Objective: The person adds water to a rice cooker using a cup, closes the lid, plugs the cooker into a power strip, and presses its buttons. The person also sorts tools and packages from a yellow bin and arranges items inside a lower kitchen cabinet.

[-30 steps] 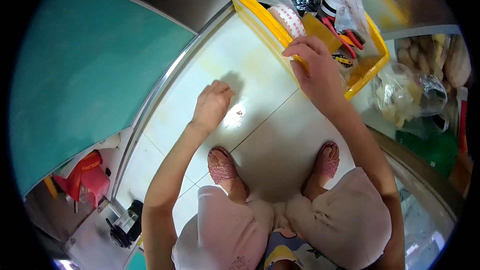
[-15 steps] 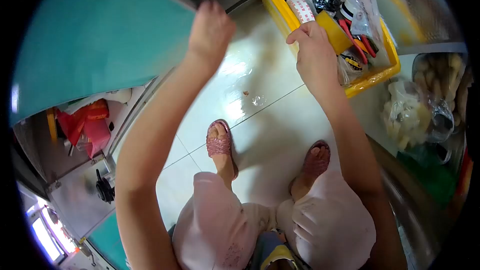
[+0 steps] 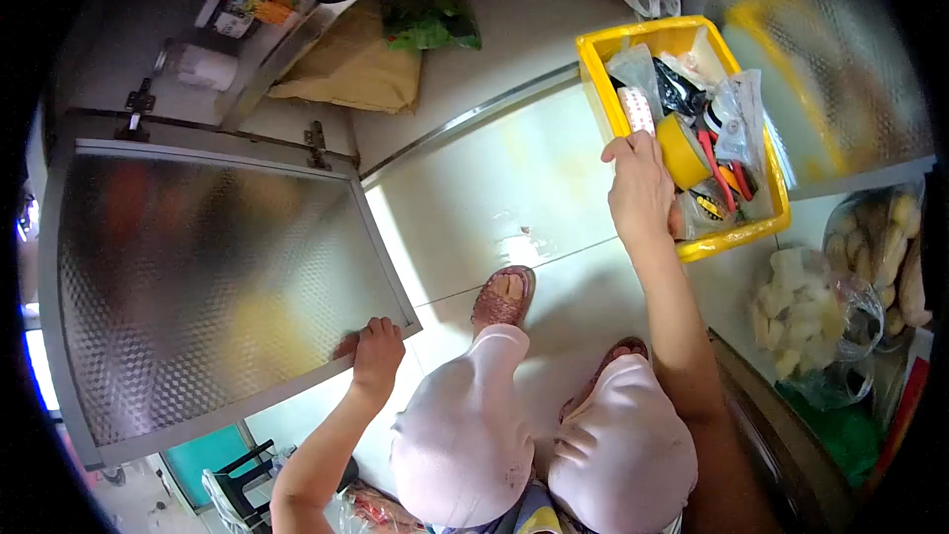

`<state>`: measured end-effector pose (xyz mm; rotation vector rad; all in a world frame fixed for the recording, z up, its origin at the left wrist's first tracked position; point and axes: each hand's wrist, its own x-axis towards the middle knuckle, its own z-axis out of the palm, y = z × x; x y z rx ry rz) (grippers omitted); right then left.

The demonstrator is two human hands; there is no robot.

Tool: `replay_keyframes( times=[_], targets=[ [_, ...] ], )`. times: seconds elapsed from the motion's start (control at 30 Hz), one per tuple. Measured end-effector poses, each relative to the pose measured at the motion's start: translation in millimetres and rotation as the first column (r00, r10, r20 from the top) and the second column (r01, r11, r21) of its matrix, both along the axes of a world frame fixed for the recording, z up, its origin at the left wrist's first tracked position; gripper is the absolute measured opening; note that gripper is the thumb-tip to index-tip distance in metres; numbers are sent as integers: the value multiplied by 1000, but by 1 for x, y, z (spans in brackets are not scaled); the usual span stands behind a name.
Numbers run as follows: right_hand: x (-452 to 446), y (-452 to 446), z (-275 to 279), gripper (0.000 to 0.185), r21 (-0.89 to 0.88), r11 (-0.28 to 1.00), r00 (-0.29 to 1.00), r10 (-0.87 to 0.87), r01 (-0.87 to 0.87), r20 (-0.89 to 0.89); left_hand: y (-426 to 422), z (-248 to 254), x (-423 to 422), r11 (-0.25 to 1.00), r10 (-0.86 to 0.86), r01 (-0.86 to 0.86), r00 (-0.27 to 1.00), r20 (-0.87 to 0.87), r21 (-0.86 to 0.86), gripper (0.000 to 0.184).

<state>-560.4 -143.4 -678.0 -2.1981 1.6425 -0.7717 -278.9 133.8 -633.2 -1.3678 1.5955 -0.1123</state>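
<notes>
My left hand [image 3: 376, 351] has its fingers curled over the corner of a framed cabinet door [image 3: 222, 282] with a textured, glass-like panel. That door stands swung open on two hinges to the left. My right hand [image 3: 643, 188] grips the near left rim of a yellow plastic crate [image 3: 733, 240], its fingers partly hidden over the edge. The crate sits tilted at the cabinet's front. Inside it are a roll of yellow tape [image 3: 682, 153], a roll of red-patterned white tape [image 3: 636, 109], a red-handled tool [image 3: 712, 168] and several plastic bags.
In the cabinet lie a brown paper bag [image 3: 346, 64], a green packet [image 3: 427, 10] and a jar [image 3: 201, 66]. A second textured door [image 3: 830, 59] stands at the right. Bags of pale food [image 3: 799, 307] lie at the right edge. My sandalled foot [image 3: 504, 299] is on the tiled floor.
My left hand has swung the cabinet door open toward the lower left, so the inside of the cabinet shows. My right hand stays on the crate; the view has shifted.
</notes>
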Motion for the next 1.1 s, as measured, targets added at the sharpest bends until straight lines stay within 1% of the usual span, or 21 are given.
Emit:
replay_keyframes(
  times=[0.03, 0.13, 0.17, 0.23, 0.3, 0.33, 0.43, 0.53, 0.63, 0.67, 0.73, 0.77, 0.87, 0.9, 0.97, 1.0, 1.03, 1.07, 1.1],
  targets=[
    [0, 1, 1, 24, -19, 1000, 1000, 8, -8, 5, -1, 0, 2, 998, 45, -47, 998, -33, -45, 13],
    [2, 0, 2, 25, 10, 1000, 1000, 21, -21, 10, -33, 5, -7, 977, 198, -210, 954, -223, -33, 17],
    [1, -1, 6, 26, 34, 999, 1000, 23, -23, 3, -46, 2, -9, 959, 245, -277, 921, -302, -65, 22],
    [0, -2, 9, 25, 52, 998, 999, 49, -48, -15, -88, -22, -13, 876, 430, -479, 828, -360, -54, 30],
    [-3, -1, 12, 22, 79, 995, 996, 68, -63, -57, -112, -41, -14, 849, 375, -491, 821, -431, -197, 31],
    [-4, -2, 12, 22, 72, 994, 994, 89, -85, -61, -126, -42, -16, 826, 335, -494, 818, -467, -272, 31],
    [-13, 0, 14, 22, 74, 988, 988, 140, -135, -66, -152, -35, -25, 757, 367, -611, 692, -622, -233, 35],
    [-21, 2, 21, 24, 116, 978, 983, 181, -175, -36, -142, -43, -11, 686, 348, -640, 706, -618, -345, 33],
    [-25, 2, 30, 21, 209, 958, 978, 206, -198, -17, -121, -57, 12, 669, 445, -692, 665, -600, -271, 30],
    [-26, 0, 35, 23, 282, 936, 974, 224, -209, -20, -121, -64, 19, 663, 427, -693, 661, -618, -283, 29],
    [-24, -9, 48, 27, 427, 871, 960, 279, -243, -24, -124, -60, 27, 639, 404, -708, 642, -652, -301, 28],
    [-22, -16, 57, 32, 478, 833, 938, 343, -279, -50, -133, -60, 30, 611, 439, -745, 601, -668, -268, 29],
    [-7, -43, 75, 33, 471, 781, 903, 421, -411, 88, -153, -56, 30, 493, 249, -823, 444, -861, -282, 32],
    [0, -48, 89, 33, 422, 791, 896, 409, -443, 174, -159, -52, 30, 433, 248, -868, 373, -894, -242, 32],
    [12, -61, 113, 32, 397, 771, 867, 438, -498, 236, -172, -42, 32, 322, 231, -935, 228, -946, -146, 31],
    [17, -68, 122, 32, 383, 762, 853, 449, -522, 268, -180, -40, 33, 233, 50, -958, 182, -982, -166, 29],
    [22, -75, 129, 30, 381, 754, 844, 451, -535, 291, -191, -38, 34, 143, -138, -975, 149, -979, -168, 28],
    [29, -82, 135, 29, 363, 760, 840, 456, -540, 296, -202, -35, 36, 54, -322, -987, 127, -938, -152, 27],
    [35, -89, 140, 29, 345, 764, 835, 460, -545, 301, -221, -7, 31, 1, -519, -984, 150, -842, -176, 26]
  ],
)
